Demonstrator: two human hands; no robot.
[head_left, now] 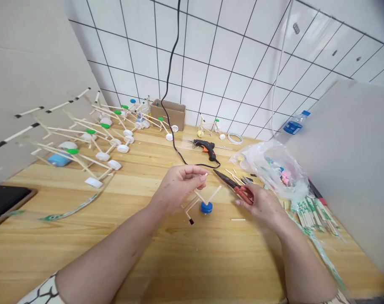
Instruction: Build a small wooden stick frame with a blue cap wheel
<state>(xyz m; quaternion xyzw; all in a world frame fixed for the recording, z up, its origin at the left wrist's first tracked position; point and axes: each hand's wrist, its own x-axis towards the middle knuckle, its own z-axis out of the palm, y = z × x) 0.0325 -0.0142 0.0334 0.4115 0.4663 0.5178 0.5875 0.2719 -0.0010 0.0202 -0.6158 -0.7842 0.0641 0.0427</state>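
My left hand [182, 182] is closed in a pinch on a small stick frame [200, 200], which carries a blue bottle cap [206, 207] at its lower end and hovers just above the wooden table [147, 253]. My right hand [258, 202] grips the red handles of a pair of scissors [233, 185], whose dark blades point left toward the frame. A short cut stick piece [238, 219] lies on the table below the scissors.
A black and orange glue gun [207, 147] with its cable lies behind. Several finished stick-and-cap models [97, 135] stand at the left. A plastic bag [274, 166], packs of chopsticks [312, 215], a water bottle [295, 124], a cardboard box [168, 113] and a dark tablet [5, 200] surround the work area.
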